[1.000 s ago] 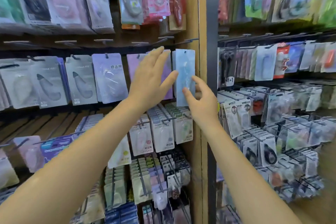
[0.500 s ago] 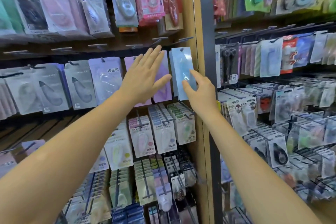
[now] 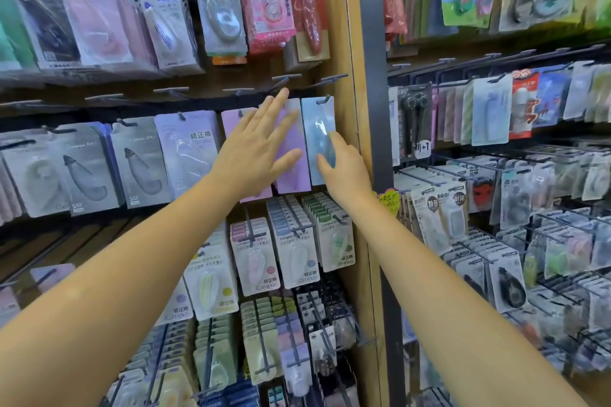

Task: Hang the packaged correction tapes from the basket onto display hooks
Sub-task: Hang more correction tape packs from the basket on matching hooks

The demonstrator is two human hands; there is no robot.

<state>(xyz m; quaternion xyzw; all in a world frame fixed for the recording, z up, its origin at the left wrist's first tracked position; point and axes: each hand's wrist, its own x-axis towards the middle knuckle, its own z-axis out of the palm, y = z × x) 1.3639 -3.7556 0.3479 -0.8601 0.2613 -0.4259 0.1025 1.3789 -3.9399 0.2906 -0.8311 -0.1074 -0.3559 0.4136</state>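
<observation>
The blue pack (image 3: 317,129) hangs on a hook (image 3: 325,99) at the right end of the middle row, just left of the wooden post (image 3: 350,109). A second ago it was tilted and held away from the row; now it hangs straight and flush beside its neighbour. The right hand (image 3: 344,172) has dropped lower since then: its fingers lie spread and flat against the lower half of the blue pack, touching its face. I cannot tell whether the thumb curls behind the edge, so whether it pinches the pack or only presses on it stays unclear.

The left hand (image 3: 256,152) is open, fingers splayed, palm flat on the purple pack (image 3: 292,155) just left of the blue one; it grips nothing. Half a second ago it sat a little further left, and both hands were lower in view.

In this row I count one blue pack, two purple packs under or beside the left hand, one lilac pack (image 3: 188,152) further left, then three grey packs (image 3: 82,168) at the far left. Below the hands hang three rows of small white packs (image 3: 297,251). Right of the post, a second rack (image 3: 496,175) carries many more packs, too blurred to count.
</observation>
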